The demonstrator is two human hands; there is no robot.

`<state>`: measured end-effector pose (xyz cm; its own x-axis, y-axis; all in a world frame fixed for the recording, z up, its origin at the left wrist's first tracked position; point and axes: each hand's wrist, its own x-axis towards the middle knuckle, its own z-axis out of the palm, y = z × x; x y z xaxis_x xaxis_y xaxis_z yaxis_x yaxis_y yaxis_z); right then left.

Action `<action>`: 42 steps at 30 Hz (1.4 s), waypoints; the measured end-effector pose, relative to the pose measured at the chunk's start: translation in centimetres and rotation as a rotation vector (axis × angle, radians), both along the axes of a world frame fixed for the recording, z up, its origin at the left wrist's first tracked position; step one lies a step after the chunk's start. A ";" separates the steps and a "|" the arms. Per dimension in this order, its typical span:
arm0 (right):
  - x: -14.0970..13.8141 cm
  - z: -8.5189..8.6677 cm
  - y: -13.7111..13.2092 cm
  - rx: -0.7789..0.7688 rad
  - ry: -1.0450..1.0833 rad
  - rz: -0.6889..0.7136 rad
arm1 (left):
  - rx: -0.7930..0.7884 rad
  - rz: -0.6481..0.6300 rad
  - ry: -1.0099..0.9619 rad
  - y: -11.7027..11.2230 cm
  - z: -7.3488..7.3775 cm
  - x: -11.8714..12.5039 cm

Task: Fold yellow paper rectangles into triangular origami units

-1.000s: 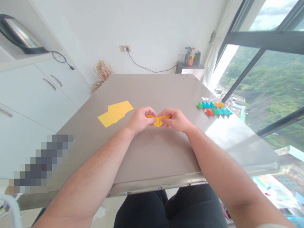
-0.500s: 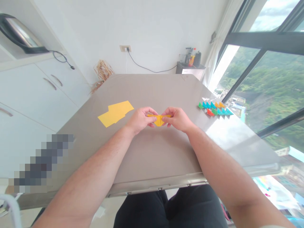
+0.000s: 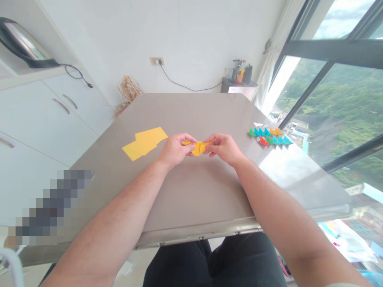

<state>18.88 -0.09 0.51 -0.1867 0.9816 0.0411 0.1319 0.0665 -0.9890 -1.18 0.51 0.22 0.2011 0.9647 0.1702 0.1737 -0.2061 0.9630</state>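
Note:
A small folded piece of yellow paper is held level between both hands above the table. It has a crease down its middle and a point at each end. My left hand pinches its left end between thumb and fingers. At the right end, the fingers and thumb of my right hand close on it. Several flat yellow paper sheets lie overlapping to the left of my left hand. Off to the right stand two rows of small folded paper boats in green, blue, orange and red.
The table's front edge runs just before my lap. A blurred-out patch covers something at the table's left edge. Beyond the far edge are a small cabinet with bottles and a dried plant. Windows line the right side.
The right hand has shifted slightly along the folded yellow paper, showing more of its middle. Both hands are a little higher in view, and the paper looks slightly more spread.

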 end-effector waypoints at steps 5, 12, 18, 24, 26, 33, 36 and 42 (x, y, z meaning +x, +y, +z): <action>-0.2 -0.1 0.1 0.028 0.018 -0.084 | 0.012 -0.026 -0.004 -0.1 0.1 0.1; -0.4 -0.1 -0.2 0.119 0.065 -0.016 | 0.064 -0.005 0.027 -0.3 0.2 0.3; -0.4 -0.1 -0.4 0.143 0.021 0.002 | 0.075 -0.019 0.042 -0.5 0.3 0.4; -0.6 -0.2 -0.7 0.140 -0.155 -0.042 | 0.050 0.031 0.071 -0.4 0.0 0.6; -0.4 -0.1 -0.7 0.131 -0.122 -0.038 | 0.041 0.033 0.047 -0.4 0.0 0.6; -0.2 -0.5 -0.1 0.168 0.053 -0.006 | -0.029 0.003 -0.099 -0.5 0.5 0.4; -0.4 -0.7 -0.2 0.200 0.018 -0.065 | -0.060 -0.003 -0.098 -0.6 0.5 0.5; -0.8 -0.5 -0.8 0.216 -0.050 -0.067 | -0.082 -0.017 -0.106 -0.6 0.4 0.8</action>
<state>18.08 -0.85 0.04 -0.1287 0.9613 0.2437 0.1916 0.2652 -0.9450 -0.38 -0.14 0.60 0.2022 0.9729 0.1119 0.0668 -0.1277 0.9896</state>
